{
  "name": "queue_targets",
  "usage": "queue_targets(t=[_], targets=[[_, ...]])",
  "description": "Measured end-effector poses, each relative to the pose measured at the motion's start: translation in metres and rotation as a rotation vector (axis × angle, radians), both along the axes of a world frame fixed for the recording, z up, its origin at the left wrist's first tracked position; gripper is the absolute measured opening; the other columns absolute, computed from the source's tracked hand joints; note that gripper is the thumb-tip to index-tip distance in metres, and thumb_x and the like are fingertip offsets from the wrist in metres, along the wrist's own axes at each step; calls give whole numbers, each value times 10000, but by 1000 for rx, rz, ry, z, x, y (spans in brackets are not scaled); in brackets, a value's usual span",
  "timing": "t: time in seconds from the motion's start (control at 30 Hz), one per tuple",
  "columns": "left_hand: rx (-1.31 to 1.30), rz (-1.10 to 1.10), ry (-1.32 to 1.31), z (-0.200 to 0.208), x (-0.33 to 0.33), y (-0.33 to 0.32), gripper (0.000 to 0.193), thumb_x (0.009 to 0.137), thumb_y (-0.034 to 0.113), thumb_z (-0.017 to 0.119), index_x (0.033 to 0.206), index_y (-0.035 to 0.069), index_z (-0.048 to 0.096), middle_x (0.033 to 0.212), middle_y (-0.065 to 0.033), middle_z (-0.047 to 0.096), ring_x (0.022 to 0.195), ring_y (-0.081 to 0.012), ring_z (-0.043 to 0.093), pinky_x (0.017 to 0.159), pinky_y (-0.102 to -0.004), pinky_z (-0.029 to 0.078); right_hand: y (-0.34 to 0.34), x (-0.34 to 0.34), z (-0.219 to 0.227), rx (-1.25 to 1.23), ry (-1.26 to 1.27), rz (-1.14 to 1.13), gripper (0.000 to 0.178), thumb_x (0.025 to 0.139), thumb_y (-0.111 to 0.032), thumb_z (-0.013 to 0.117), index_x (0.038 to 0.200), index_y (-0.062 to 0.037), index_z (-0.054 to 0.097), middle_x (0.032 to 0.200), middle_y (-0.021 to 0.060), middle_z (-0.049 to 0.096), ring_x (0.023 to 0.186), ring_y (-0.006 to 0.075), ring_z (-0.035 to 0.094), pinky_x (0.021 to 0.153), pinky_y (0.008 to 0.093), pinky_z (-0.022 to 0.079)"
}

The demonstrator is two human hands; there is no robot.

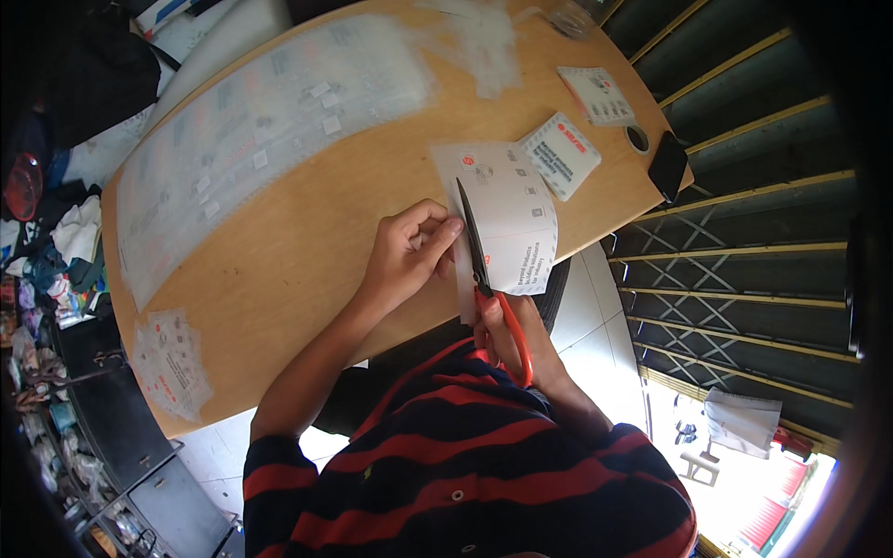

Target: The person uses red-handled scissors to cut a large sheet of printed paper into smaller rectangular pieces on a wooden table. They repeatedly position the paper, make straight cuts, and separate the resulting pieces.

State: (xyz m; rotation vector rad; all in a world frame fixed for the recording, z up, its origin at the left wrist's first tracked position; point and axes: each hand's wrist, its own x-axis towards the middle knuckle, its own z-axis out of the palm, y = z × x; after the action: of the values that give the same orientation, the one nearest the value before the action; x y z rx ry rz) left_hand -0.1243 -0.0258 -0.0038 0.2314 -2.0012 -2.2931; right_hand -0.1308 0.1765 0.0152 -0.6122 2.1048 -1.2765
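The scissors (481,279) have dark metal blades (473,232) and smooth orange-red plastic handles (520,332); the printed sheet (523,221) looks like smooth paper. The bench (251,270) is softly sheened wood, the upper-left sheets (288,98) translucent plastic, the shirt (446,442) matt cloth.

We look steeply down from the wearer's head through a wide fisheye lens, past the striped shirt (409,484) at lower centre, with left hand (407,247) and right hand (503,337) close at mid-frame, the worktop (279,270) stretching toward the top.
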Motion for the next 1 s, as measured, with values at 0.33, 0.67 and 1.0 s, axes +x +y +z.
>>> queue_targets(t=[0.33,0.67,1.0], targets=[[61,-24,-30,1,0,-2,181,985,163,619,905,1,612,676,-42,632,516,-90,587,464,-225,415,-4,3,-1,47,88,-33,622,1011,-537,431,805,29,587,627,203,561,641,434,589,603,459,463],[96,-16,-43,0,3,2,163,982,138,610,884,7,613,672,-35,635,538,-58,570,476,-212,433,-14,-6,16,-29,-118,-29,829,985,-686,243,758,44,563,510,71,521,397,136,532,378,256,407],[-2,154,-48,-2,-7,-13,261,986,209,608,814,13,598,630,-19,586,498,-42,487,443,-226,362,-23,-11,18,103,-104,2,755,999,-637,337,784,54,551,527,71,503,410,151,528,390,284,423]])
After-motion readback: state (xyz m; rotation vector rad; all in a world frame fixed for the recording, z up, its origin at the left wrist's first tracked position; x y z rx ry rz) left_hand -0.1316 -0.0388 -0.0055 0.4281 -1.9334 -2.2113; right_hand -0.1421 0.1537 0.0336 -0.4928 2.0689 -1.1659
